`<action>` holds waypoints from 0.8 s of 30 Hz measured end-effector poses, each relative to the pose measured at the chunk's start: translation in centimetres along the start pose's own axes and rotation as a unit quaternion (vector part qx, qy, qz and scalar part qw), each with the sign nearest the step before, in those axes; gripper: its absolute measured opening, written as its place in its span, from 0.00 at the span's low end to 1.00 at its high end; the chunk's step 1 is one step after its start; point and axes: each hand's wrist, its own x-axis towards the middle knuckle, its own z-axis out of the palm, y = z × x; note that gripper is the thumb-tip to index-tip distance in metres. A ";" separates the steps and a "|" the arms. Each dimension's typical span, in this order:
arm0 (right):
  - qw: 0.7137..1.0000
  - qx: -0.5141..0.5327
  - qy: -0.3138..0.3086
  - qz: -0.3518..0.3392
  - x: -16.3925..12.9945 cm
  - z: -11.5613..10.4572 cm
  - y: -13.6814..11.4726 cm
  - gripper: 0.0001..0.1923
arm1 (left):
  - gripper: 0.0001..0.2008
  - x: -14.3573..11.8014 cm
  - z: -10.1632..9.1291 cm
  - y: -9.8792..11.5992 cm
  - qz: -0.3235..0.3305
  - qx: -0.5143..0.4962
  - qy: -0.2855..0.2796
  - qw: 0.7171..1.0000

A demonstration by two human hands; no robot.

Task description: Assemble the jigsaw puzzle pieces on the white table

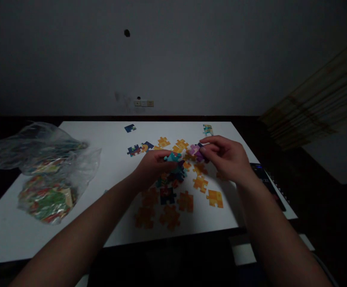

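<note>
Over the middle of the table, my left hand [153,166] is closed on a turquoise puzzle piece [173,157], pinched between thumb and fingers. To its right, my right hand [225,156] pinches a purple puzzle piece [198,152]. The two held pieces are apart. Beneath and around both hands lie several yellow-orange puzzle pieces [200,183], scattered flat. A dark puzzle piece with red [168,196] lies below my left hand, near a small heap of dark blue pieces [178,175] partly hidden by that hand.
On the left of the white table [113,231] lies a clear plastic bag [49,195] with colourful pieces inside. Blue pieces [146,146] and a yellow-teal piece [208,129] lie farther back. A phone [267,185] rests at the right edge, beside my right forearm.
</note>
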 end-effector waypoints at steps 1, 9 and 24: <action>0.999 0.041 0.003 0.003 0.4 1.4 -0.7 0.17 | 0.15 -0.1 -0.1 -0.3 -0.006 -0.012 -0.003 1.000; 0.990 0.134 0.007 0.036 1.4 6.6 -0.3 0.18 | 0.12 -0.2 -0.4 -1.5 -0.012 -0.067 0.011 0.998; 0.979 0.195 0.036 0.048 1.5 6.3 1.4 0.19 | 0.17 -0.1 0.3 -2.1 -0.037 -0.073 0.031 0.996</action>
